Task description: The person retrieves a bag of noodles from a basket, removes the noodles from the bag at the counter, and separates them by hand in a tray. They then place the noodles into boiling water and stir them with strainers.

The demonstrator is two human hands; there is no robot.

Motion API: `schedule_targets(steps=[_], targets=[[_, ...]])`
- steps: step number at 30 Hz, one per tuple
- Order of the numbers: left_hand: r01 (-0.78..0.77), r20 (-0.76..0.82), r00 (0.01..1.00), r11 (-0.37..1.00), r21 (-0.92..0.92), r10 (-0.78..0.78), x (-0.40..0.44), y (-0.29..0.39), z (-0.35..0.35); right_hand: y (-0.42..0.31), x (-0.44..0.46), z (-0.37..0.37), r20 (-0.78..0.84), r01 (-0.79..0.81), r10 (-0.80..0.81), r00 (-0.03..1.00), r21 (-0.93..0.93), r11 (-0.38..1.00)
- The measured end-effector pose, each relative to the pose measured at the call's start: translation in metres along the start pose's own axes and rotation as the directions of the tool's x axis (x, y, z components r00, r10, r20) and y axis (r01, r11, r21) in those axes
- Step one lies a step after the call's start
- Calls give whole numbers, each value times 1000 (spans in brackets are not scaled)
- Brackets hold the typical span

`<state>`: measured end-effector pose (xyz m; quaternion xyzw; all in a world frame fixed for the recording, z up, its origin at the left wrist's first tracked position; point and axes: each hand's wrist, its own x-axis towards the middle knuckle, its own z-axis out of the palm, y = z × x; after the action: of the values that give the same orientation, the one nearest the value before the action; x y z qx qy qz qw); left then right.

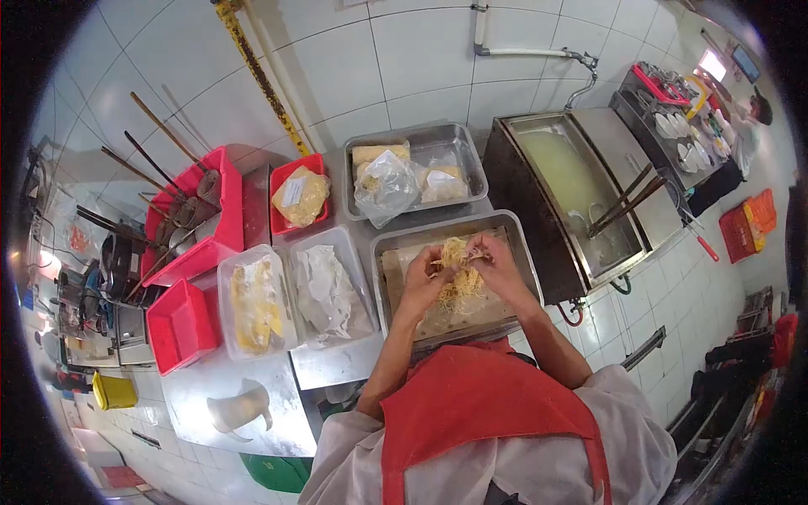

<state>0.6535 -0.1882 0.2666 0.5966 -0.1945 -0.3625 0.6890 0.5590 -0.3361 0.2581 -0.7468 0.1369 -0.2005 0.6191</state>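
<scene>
My left hand (425, 279) and my right hand (495, 265) are both closed on a loose tangle of thin yellow noodles (455, 251), held up between them. Strands hang down from the fingers towards more noodles (461, 296) below. Under the hands lies a metal tray (380, 244) with a brownish lining sheet (421, 324) on its bottom. Behind it stands a second metal tray (473, 151), which holds bagged yellowish food (379, 155) and a crumpled clear plastic bag (389, 187).
Left are two clear plastic tubs (227, 278) (362, 269), a small red bin (181, 328) and a pink-red crate (223, 231) with long-handled strainers. A red basket (276, 181) holds bagged food. Right stands a cooker (581, 189) with cloudy liquid and protruding handles. Another person (749, 126) stands far right.
</scene>
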Motion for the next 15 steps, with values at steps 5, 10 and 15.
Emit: schedule_targets(steps=[5, 10, 15], targets=[[-203, 55, 977, 979, -32, 205, 6, -5, -5, -33, -3, 6, -64, -56, 59, 996, 54, 997], [-156, 1, 988, 985, 77, 156, 2, 0, -3, -31, -2, 2, 39, -92, 97, 995, -109, 990], [-173, -41, 984, 985, 11, 173, 2, -2, -4, -32, 0, 10, -10, -53, 53, 999, 7, 999]])
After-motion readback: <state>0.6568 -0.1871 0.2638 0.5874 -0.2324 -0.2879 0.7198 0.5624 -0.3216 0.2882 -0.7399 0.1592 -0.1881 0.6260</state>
